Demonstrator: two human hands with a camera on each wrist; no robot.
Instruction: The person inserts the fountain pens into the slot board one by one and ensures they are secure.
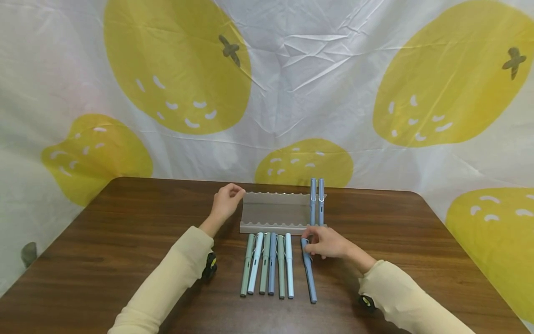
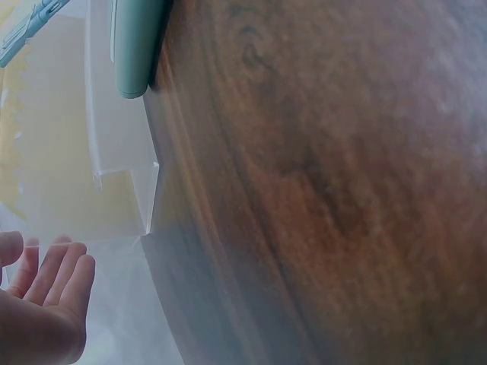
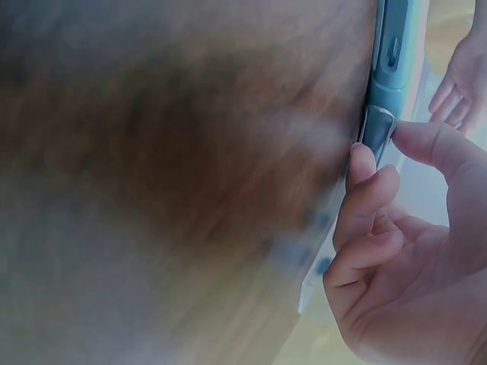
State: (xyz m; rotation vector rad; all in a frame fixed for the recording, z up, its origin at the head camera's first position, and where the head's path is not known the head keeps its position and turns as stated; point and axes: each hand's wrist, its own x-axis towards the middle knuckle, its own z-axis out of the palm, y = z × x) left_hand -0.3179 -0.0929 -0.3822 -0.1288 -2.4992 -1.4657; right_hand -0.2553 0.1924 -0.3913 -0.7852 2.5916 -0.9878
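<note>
My left hand (image 1: 226, 202) pinches the back left corner of a clear pen rack (image 1: 275, 228) with notched edges; in the left wrist view its fingers (image 2: 65, 277) are fairly straight beside the rack. Two blue pens (image 1: 313, 202) stand side by side in the rack's right-end notches. In front, my right hand (image 1: 329, 242) holds the capped end of another blue pen (image 1: 310, 278) between thumb and fingertips. That pen lies slanted, its lower end toward me. The right wrist view shows the thumb and fingers at its metal clip (image 3: 378, 114).
A row of several capped pens in green, light blue and blue lies before the rack, including a light blue pen (image 1: 289, 269) at its right end and a green pen (image 1: 247, 269) at its left. Behind the brown wooden table (image 1: 125, 241) hangs a lemon-print cloth (image 1: 275, 93).
</note>
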